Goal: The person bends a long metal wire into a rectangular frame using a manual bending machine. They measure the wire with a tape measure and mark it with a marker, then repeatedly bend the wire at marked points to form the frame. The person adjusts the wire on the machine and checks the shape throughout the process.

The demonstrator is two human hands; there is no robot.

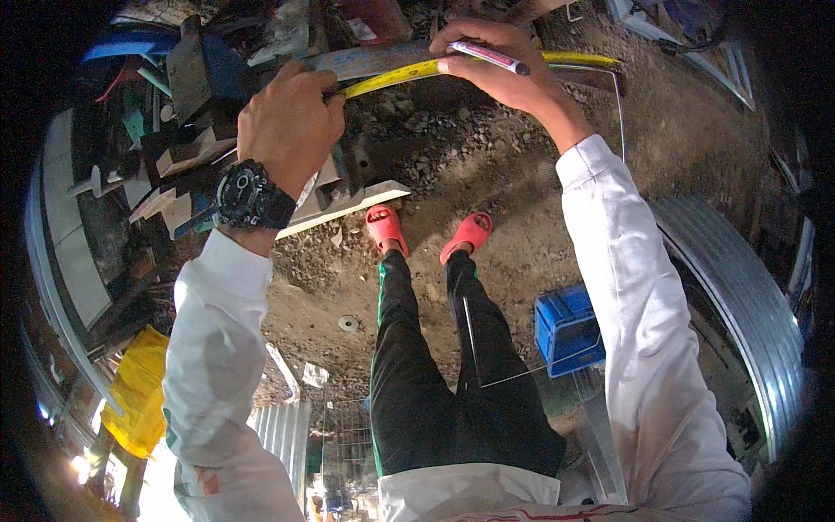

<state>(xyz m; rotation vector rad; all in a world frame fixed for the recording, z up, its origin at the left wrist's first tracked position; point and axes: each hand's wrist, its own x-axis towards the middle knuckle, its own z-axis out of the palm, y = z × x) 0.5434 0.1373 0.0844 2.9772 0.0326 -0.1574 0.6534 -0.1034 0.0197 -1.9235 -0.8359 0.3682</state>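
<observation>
A yellow tape measure blade (391, 78) runs across the top of the view, along a worn bluish-grey metal bar (374, 59). My left hand (291, 122), with a black watch on its wrist, is closed on the blade's left part. Whether it also grips the bar or a tape case is hidden under the fingers. Between the fingers of my right hand (509, 74) lies a white marker (489, 57) with a dark end, pointing right. Those same fingers rest at the blade, which carries on past them to the right.
Wood and metal offcuts (196, 157) pile up at the left. A blue crate (570, 331) stands on the dirt floor (339, 270) right of my legs. Corrugated metal sheeting (731, 287) curves along the right side. A yellow sack (139, 391) hangs lower left. Thin rods (470, 331) cross near my legs.
</observation>
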